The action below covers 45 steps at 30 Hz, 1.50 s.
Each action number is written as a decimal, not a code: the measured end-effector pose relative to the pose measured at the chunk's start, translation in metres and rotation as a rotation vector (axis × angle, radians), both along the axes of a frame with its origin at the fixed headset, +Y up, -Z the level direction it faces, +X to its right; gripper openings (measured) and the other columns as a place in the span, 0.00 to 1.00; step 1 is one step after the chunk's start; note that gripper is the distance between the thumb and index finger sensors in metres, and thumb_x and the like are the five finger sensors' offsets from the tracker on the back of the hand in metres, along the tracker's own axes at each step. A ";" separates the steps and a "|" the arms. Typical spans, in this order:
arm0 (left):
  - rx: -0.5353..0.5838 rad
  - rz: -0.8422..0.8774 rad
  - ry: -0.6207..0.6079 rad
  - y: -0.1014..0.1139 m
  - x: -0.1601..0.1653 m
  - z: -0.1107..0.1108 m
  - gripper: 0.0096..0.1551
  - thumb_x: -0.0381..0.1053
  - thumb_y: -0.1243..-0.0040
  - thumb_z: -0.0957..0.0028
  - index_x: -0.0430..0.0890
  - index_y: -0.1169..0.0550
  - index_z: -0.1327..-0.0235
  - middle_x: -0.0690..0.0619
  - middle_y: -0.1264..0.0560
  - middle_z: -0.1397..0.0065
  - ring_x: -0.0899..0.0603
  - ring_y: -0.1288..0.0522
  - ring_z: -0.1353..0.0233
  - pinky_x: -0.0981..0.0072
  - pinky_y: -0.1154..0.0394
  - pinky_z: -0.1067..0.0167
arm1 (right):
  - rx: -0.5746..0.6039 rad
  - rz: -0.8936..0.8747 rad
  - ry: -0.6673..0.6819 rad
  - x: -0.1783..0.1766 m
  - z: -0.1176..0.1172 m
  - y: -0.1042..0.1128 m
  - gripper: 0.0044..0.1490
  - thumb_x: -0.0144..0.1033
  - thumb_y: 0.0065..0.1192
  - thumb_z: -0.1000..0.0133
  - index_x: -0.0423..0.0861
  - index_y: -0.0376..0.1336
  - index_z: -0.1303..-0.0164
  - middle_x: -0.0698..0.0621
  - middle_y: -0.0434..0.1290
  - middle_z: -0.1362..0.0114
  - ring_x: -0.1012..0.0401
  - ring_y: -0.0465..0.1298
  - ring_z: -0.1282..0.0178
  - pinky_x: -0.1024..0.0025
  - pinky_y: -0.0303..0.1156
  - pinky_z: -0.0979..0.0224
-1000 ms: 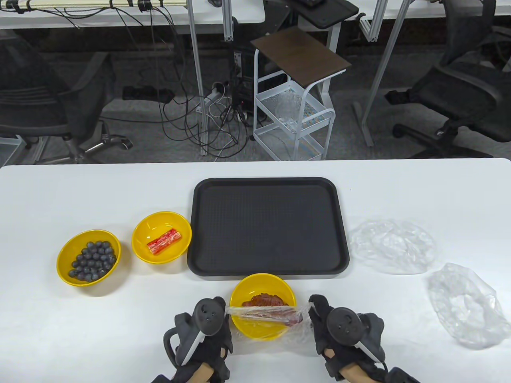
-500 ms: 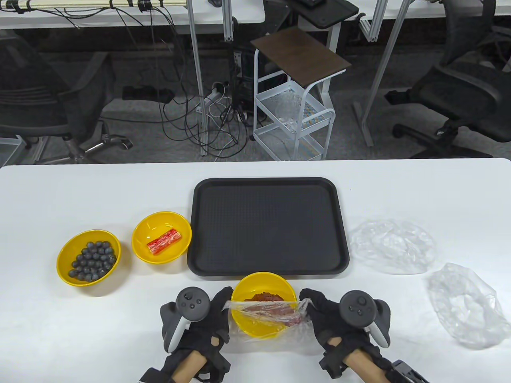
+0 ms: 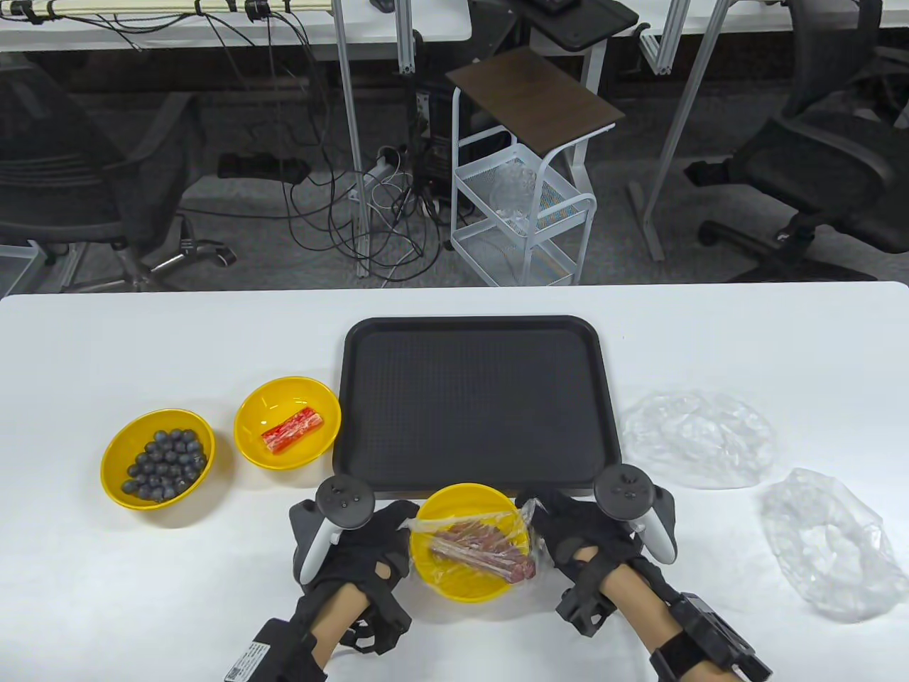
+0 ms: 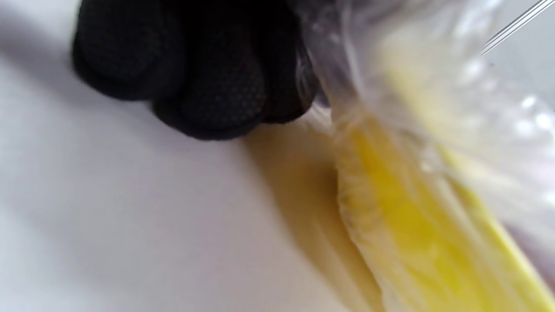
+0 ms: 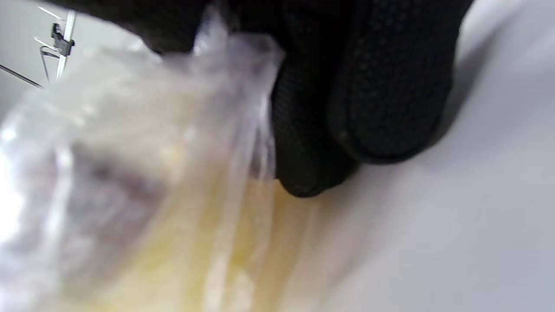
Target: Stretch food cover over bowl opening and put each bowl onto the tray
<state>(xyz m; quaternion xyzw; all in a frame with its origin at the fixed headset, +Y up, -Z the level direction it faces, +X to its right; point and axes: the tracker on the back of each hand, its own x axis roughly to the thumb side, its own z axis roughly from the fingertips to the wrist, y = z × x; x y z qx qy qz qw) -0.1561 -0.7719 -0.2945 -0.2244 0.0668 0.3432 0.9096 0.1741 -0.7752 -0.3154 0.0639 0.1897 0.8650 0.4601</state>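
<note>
The food cover is a thin clear sheet pulled over the yellow bowl that sits between the two hands. It lies over most of the bowl's top, with meat strips showing through it. The left hand is on one side of the bowl and its curled fingers pinch the edge of the cover. The right hand is on the other side, and its fingers grip the bunched edge there too. Just past the hands is the black tray, right next to the bowl. Out to the left of the left hand are a yellow bowl with a red stick and a yellow bowl of dark berries. Out to the right of the right hand, two more clear covers lie crumpled on the white table.
</note>
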 end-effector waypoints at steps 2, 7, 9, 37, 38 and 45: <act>-0.030 0.011 -0.011 0.000 0.001 -0.007 0.23 0.52 0.44 0.46 0.63 0.17 0.40 0.52 0.15 0.47 0.39 0.13 0.55 0.51 0.15 0.54 | -0.029 0.004 0.021 -0.002 -0.006 -0.002 0.31 0.40 0.61 0.45 0.46 0.70 0.31 0.46 0.84 0.39 0.48 0.87 0.50 0.58 0.84 0.55; -0.131 0.041 -0.055 0.000 0.004 -0.023 0.22 0.50 0.44 0.46 0.62 0.16 0.40 0.52 0.16 0.42 0.38 0.14 0.52 0.49 0.16 0.51 | -0.045 0.007 0.031 -0.008 -0.016 -0.002 0.33 0.39 0.64 0.47 0.47 0.69 0.30 0.44 0.82 0.36 0.49 0.87 0.50 0.59 0.84 0.54; -0.161 0.035 -0.076 0.000 0.005 -0.029 0.22 0.50 0.44 0.46 0.62 0.16 0.41 0.52 0.16 0.42 0.38 0.14 0.51 0.49 0.16 0.50 | -0.071 0.007 0.051 -0.008 -0.021 -0.004 0.32 0.40 0.64 0.47 0.47 0.70 0.31 0.43 0.83 0.38 0.49 0.87 0.51 0.59 0.84 0.54; -0.145 -0.046 0.090 -0.008 0.005 -0.037 0.26 0.68 0.34 0.51 0.51 0.13 0.54 0.57 0.11 0.62 0.43 0.11 0.68 0.55 0.14 0.66 | -0.092 0.025 0.056 -0.015 -0.030 -0.009 0.32 0.45 0.66 0.49 0.39 0.74 0.40 0.44 0.87 0.48 0.54 0.90 0.62 0.62 0.86 0.62; -0.133 -0.045 0.095 -0.009 0.004 -0.037 0.26 0.69 0.34 0.51 0.51 0.12 0.55 0.57 0.10 0.64 0.44 0.11 0.69 0.56 0.14 0.66 | -0.085 0.035 0.049 -0.015 -0.029 -0.009 0.32 0.45 0.66 0.49 0.39 0.74 0.41 0.45 0.87 0.49 0.54 0.90 0.63 0.62 0.86 0.63; -0.072 -0.050 0.106 -0.012 0.006 -0.032 0.27 0.72 0.34 0.52 0.51 0.11 0.60 0.56 0.10 0.69 0.44 0.12 0.72 0.56 0.14 0.70 | -0.032 0.115 -0.008 -0.018 -0.025 -0.006 0.31 0.46 0.65 0.48 0.41 0.74 0.42 0.48 0.89 0.54 0.56 0.91 0.68 0.65 0.86 0.67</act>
